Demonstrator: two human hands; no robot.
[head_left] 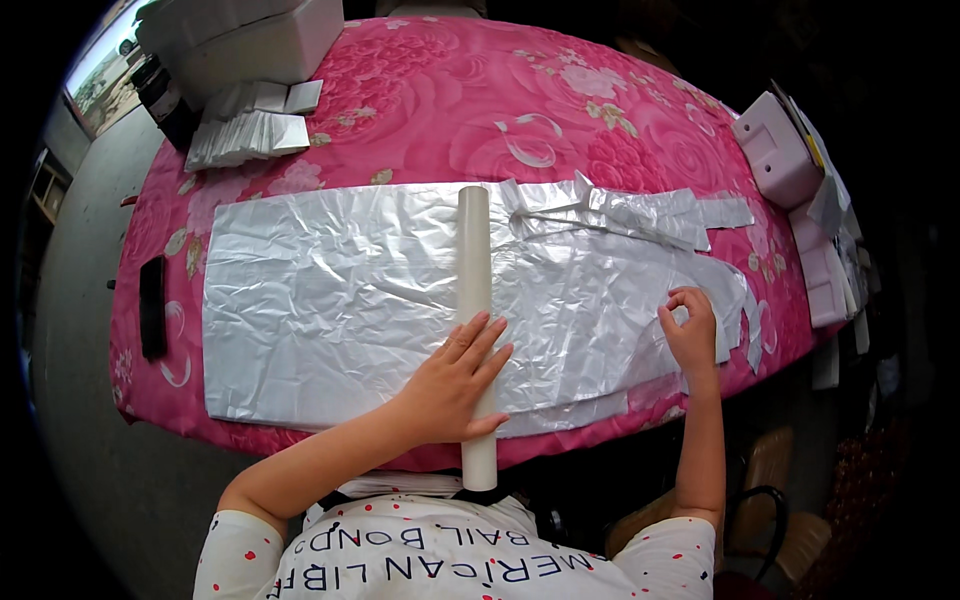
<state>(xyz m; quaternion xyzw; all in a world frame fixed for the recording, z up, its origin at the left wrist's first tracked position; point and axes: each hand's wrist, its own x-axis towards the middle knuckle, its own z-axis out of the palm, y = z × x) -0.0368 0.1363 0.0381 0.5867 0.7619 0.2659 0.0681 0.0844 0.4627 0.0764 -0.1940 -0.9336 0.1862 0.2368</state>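
Observation:
A stack of thin silvery-white plastic bags lies flat and crinkled across the table. Over its middle runs a long pale tube, its near end sticking out past the table edge toward me. My left hand lies on the near half of this tube with fingers spread, pressing rather than wrapping it. At the bags' right end, my right hand makes a pinch, thumb and forefinger curled into a ring. Whatever is between those fingertips is too small to make out. Loose folded strips of the bags lie beyond that hand.
A pink flowered cloth covers the table. At the far left stand a white foam box, a pile of folded white packets and a dark bottle. A black bar lies left; pale foam boxes stand right.

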